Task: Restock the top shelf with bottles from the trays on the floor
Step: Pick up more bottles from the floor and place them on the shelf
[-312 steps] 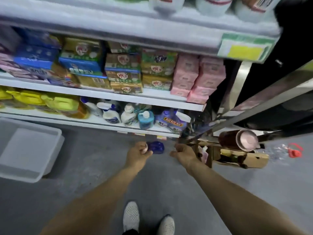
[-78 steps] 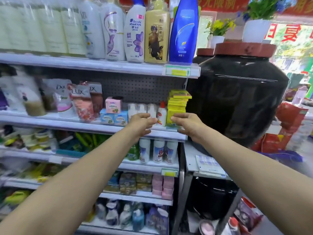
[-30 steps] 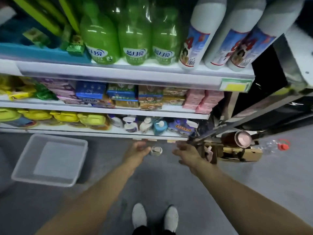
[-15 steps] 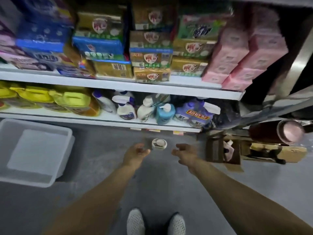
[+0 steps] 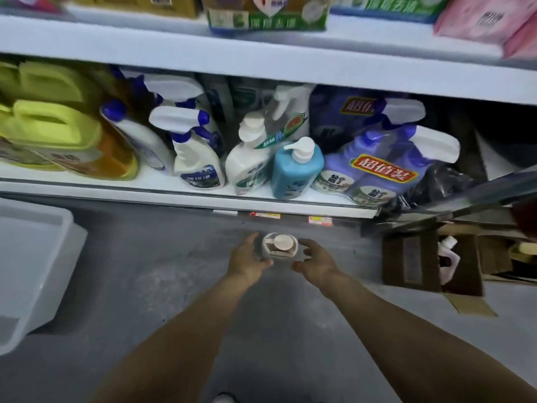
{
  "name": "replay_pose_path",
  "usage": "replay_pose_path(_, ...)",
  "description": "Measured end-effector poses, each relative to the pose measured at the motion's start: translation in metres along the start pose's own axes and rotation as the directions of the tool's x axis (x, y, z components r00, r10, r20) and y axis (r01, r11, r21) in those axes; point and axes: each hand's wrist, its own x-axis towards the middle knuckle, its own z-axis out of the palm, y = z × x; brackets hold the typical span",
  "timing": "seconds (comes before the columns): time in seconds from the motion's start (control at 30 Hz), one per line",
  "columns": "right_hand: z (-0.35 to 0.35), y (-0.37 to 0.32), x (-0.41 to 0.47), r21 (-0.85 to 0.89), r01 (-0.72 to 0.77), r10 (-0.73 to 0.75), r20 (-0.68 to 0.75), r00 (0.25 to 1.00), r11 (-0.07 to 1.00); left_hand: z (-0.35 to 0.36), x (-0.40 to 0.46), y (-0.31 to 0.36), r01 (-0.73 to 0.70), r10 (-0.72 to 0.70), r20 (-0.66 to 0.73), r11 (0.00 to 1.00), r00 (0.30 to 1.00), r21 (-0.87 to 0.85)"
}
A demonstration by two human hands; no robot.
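Low in the centre of the frame, a white pump bottle with a pinkish round cap (image 5: 280,245) stood upright on the grey concrete floor (image 5: 162,274). The left hand (image 5: 247,258) lay against its left side, fingers loosely extended; the right hand (image 5: 315,261) hovered just beside its right side, fingers spread. A translucent plastic tray (image 5: 35,266) sat at left. Above, the white bottom shelf (image 5: 162,184) carried a blue pump bottle (image 5: 295,170).
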Motion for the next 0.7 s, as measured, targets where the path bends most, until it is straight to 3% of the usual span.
replay_pose_path(0.23,0.009,0.007,0.026,0.023,0.101,-0.101,0.008,0.995,0.995,0.006,0.014,0.004,-0.092,0.092,0.006,0.989,0.996,0.119)
replay_pose_path(0.43,0.011,0.015,0.029,0.014,0.217,-0.217,-0.003,0.976,0.976,0.004,0.010,0.000,-0.121,0.122,-0.006,0.987,0.992,0.107)
replay_pose_path(0.7,-0.028,-0.002,-0.041,0.016,0.247,-0.248,0.079,0.966,0.969,-0.018,-0.063,0.043,-0.103,0.097,0.075,0.992,0.992,0.077)
